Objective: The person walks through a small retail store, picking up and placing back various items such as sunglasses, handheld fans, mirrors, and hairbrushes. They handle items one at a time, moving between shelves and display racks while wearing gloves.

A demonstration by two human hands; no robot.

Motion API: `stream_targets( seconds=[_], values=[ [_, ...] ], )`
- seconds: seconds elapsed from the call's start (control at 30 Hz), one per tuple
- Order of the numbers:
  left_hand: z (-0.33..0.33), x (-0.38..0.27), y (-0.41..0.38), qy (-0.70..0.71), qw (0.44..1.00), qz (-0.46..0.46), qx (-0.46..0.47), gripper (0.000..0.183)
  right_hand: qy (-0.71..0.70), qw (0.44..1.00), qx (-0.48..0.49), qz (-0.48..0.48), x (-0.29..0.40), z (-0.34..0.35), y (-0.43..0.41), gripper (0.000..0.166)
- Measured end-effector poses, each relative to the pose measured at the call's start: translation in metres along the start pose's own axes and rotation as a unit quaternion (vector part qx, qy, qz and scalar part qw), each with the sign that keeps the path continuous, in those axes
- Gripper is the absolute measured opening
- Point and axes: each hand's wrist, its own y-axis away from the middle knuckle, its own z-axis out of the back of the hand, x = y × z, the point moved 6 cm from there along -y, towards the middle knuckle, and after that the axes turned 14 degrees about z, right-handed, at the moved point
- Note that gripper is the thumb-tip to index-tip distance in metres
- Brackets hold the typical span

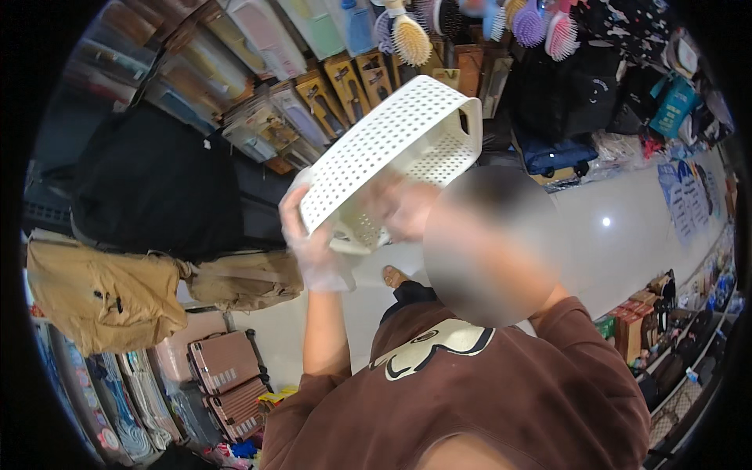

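A white perforated plastic basket (382, 147) is held up tilted on its side in front of me. My left hand (308, 232), in a thin clear glove, grips its lower left end, the fingers around the outside. Inside the basket's opening is my right hand (405, 205), blurred by motion, its fingers near the inner wall; whether it holds anything cannot be made out. A blurred disc covers much of my right forearm. Beyond the basket hang packaged combs (349, 88) and a cream-coloured hairbrush (411, 38).
A large black bag (158, 182) and a tan bag (106, 294) hang at the left. Pink suitcases (226, 364) stand at the lower left. Folded dark-blue goods (555, 155) lie at the right, and shelves with shoes (675, 364) line the lower right.
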Motion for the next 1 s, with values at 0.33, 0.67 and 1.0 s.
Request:
stream_targets(
  seconds=[0.33, 0.67, 1.0],
  values=[
    [0.112, 0.035, 0.044, -0.212, 0.963, 0.048, -0.158, 0.046, -0.277, 0.959, -0.042, 0.042, 0.0, -0.077, 0.019, 0.032],
    [0.153, 0.112, 0.059, -0.092, 0.938, 0.236, -0.235, 0.042, -0.314, 0.947, 0.01, -0.076, -0.108, -0.212, -0.005, 0.021],
    [0.043, 0.282, 0.141, 0.091, 0.759, 0.634, -0.115, 0.042, -0.79, 0.519, -0.241, -0.22, -0.147, -0.234, 0.009, 0.044]
  ],
)
